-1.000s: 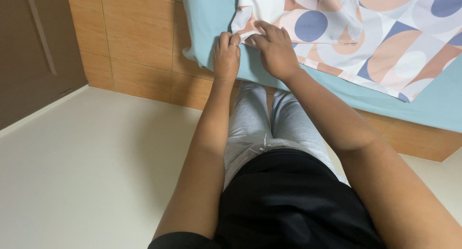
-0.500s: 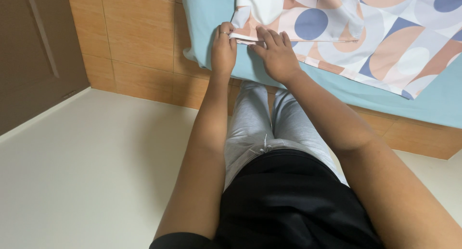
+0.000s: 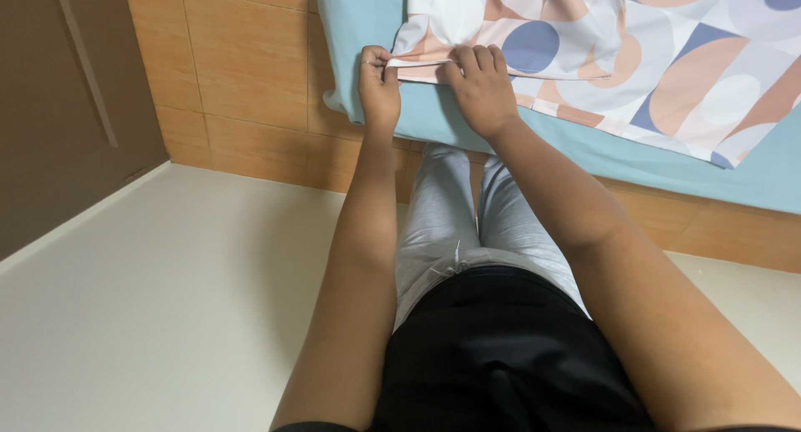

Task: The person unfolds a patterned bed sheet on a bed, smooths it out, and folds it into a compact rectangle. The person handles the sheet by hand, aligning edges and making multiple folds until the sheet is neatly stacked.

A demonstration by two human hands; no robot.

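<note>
Patterned cloth (image 3: pixel 584 48), printed with circles and arcs in blue, peach and white, lies spread on the bed (image 3: pixel 359 31), which is covered by a light teal sheet. The cloth's near corner sits close to the bed's front left corner, and its folded edge runs along the bed's front side. Your left hand (image 3: pixel 378 85) pinches that corner between thumb and fingers, closed on the fabric just inside the bed's edge. Your right hand (image 3: pixel 480 85) lies just beside it, further along the same folded edge, fingers curled over the cloth and pressing it down; you cannot tell whether the thumb grips beneath. Both forearms reach from your body up to the bed. Below the bed's edge runs a wooden bed frame (image 3: pixel 242 73), and beneath that a pale floor (image 3: pixel 167 315) where your grey-trousered legs (image 3: pixel 467 223) stand against the frame.
</note>
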